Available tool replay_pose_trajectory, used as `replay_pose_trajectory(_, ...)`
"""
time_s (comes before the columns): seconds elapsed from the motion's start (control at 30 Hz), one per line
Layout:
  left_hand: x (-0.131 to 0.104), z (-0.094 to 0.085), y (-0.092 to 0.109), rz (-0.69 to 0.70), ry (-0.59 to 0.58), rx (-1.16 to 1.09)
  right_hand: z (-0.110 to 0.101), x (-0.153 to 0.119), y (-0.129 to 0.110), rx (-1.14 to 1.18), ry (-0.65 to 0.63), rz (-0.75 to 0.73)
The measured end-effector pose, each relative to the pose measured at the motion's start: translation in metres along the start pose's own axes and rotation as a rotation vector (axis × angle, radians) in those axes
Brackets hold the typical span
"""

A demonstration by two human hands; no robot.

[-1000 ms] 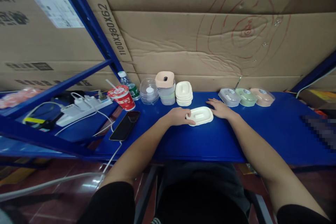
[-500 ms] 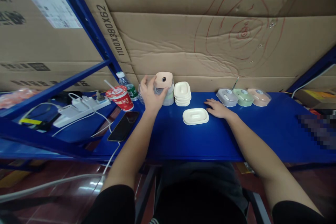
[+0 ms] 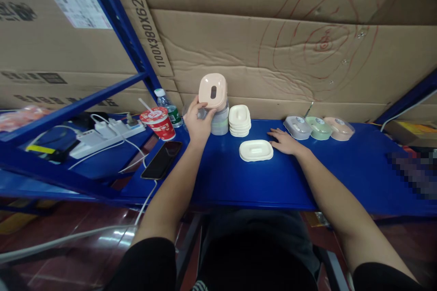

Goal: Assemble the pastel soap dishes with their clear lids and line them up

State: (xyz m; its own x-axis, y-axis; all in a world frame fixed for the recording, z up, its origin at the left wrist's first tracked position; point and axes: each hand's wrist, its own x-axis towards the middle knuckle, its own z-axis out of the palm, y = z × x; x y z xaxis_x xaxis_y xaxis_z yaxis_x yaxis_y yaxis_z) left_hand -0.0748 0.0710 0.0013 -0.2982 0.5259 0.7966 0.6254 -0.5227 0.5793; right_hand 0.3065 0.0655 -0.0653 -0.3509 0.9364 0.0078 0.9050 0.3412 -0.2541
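Note:
My left hand (image 3: 199, 122) grips the lower edge of a pink box (image 3: 206, 87) with a dark oval slot, tilted up over a stack of grey and green boxes (image 3: 220, 123). Beside that stack stand several cream trays (image 3: 239, 120), piled up. Another cream tray piece (image 3: 256, 150) lies flat in front of them. My right hand (image 3: 284, 141) rests on the blue table just right of this piece, fingers spread, holding nothing. Further right sit three lidded boxes side by side: grey (image 3: 297, 127), green (image 3: 318, 127) and pink (image 3: 338, 128).
On the left are a red cup (image 3: 160, 123) with a straw, a water bottle (image 3: 170, 108), a black phone (image 3: 161, 160) and a white power strip (image 3: 107, 138) with cables. A cardboard wall (image 3: 218, 41) stands behind the blue table (image 3: 225, 186).
The pink box has risen off the stack and tilted, its top now facing me, with my left hand gripping it. My right hand stays on the table. The view has shifted slightly.

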Motion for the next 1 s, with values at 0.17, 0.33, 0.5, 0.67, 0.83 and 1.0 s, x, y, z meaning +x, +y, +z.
replay_pose_trajectory(0.17, -0.01, -0.005, 0.024, 0.121, -0.169, -0.136, -0.006, -0.001, -0.008, 0.188, 0.152, -0.035)
replay_pose_trajectory(0.33, -0.033, 0.001, 0.048, 0.216, -0.726, -0.327, -0.029, -0.007, -0.03, 0.671, 0.329, 0.033)
replay_pose_trajectory(0.5, -0.048, 0.008, 0.053, 0.215, -0.927, -0.364, -0.045, -0.018, -0.041, 0.621, 0.198, -0.009)
replay_pose_trajectory(0.67, -0.045, 0.009, 0.042, 0.194, -0.944, -0.325, -0.038, -0.017, -0.042, 0.475, 0.195, 0.038)
replay_pose_trajectory(0.83, -0.042, 0.01, 0.026, 0.095, -1.048, -0.284, -0.033, -0.017, -0.051, 0.27, 0.137, 0.031)
replay_pose_trajectory(1.0, -0.041, 0.011, 0.019, 0.063, -1.123, -0.256, -0.036, -0.021, -0.06, 0.134, 0.082, 0.038)
